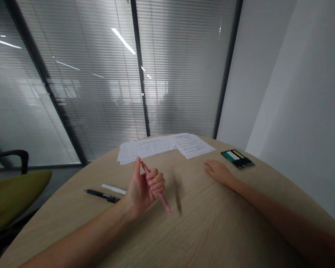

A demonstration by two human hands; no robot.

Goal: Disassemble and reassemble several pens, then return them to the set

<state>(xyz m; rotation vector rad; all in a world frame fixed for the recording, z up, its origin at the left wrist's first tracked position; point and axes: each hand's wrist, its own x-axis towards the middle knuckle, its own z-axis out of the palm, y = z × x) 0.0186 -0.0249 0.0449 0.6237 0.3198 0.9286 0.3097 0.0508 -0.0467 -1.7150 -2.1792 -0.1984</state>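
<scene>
My left hand [145, 188] is raised a little above the round wooden table [212, 230], fingers curled round a pink pen [162, 198] that slants down to the right; its shadow falls on the wood beside it. My right hand [218, 171] lies flat on the table, palm down, fingers stretched out, holding nothing. A black pen [102, 195] and a white pen [113, 189] lie on the table just left of my left hand.
Printed paper sheets [167, 146] lie at the table's far edge. A row of several pens [238, 159] sits at the far right. A green chair [13, 193] stands at the left. Glass walls with blinds lie behind; a white wall stands on the right.
</scene>
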